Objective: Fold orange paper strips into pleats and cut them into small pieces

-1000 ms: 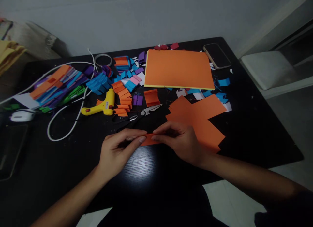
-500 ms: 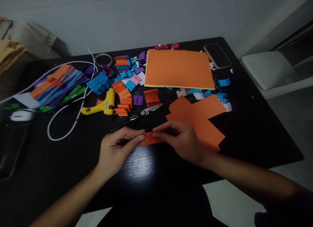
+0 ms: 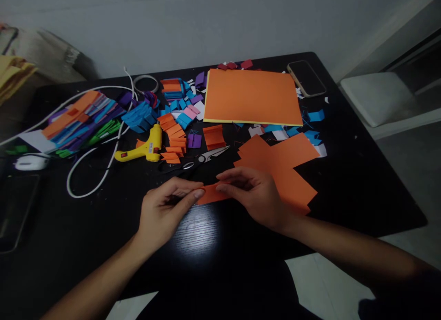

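Note:
Between my hands is a small piece of orange paper [image 3: 212,195], held just above the dark table. My left hand [image 3: 167,205] pinches its left end between thumb and fingers. At its right end, my right hand [image 3: 257,196] has thumb and fingertips closed on the paper. Loose orange paper pieces [image 3: 275,161] lie beyond and beside my right hand. A pair of scissors [image 3: 203,158] rests just past my hands, with a folded orange paper piece [image 3: 214,137] behind it.
A stack of orange sheets [image 3: 253,97] lies at the back, with a phone [image 3: 306,78] to its right. Left of the scissors are a yellow glue gun [image 3: 151,148], folded orange strips [image 3: 175,138], blue folded paper [image 3: 140,118] and a looping white cable [image 3: 70,182]. A white mouse [image 3: 31,162] sits far left.
My right fingers have lifted slightly, and the fingertips sit a little further apart along the paper's edge. My left hand and the things on the table stay put.

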The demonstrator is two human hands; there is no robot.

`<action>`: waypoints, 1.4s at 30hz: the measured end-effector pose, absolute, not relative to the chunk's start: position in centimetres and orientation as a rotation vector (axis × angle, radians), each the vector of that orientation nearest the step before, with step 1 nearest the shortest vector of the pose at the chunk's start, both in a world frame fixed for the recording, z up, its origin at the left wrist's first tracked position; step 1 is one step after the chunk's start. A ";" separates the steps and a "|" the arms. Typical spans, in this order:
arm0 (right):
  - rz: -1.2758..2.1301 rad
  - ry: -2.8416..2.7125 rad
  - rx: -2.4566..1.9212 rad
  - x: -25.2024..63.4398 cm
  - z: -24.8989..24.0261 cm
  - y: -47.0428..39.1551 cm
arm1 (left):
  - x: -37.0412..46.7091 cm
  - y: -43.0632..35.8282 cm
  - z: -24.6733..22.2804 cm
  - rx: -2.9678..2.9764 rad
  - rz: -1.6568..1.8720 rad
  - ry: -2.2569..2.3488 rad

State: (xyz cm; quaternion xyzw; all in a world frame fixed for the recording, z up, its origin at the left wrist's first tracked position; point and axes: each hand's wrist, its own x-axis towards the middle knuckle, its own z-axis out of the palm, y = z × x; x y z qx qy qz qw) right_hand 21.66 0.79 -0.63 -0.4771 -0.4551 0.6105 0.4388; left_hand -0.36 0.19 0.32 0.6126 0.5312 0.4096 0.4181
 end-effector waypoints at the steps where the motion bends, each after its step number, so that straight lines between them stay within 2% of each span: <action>1: 1.516 -1.131 -1.190 21.7 -0.6 0.8 | -0.3 0.2 0.3 1.539 1.030 1.335; 23: 1.462 -1.200 -1.203 21.8 -0.3 0.9 | -0.2 0.3 0.4 1.518 1.017 1.315; 32: 1.465 -1.148 -1.183 21.7 -0.4 1.1 | 0.0 0.7 0.8 1.408 0.886 1.208; 42: 1.744 -1.257 -1.177 21.8 -0.2 0.8 | 0.0 0.6 0.7 1.408 1.001 1.352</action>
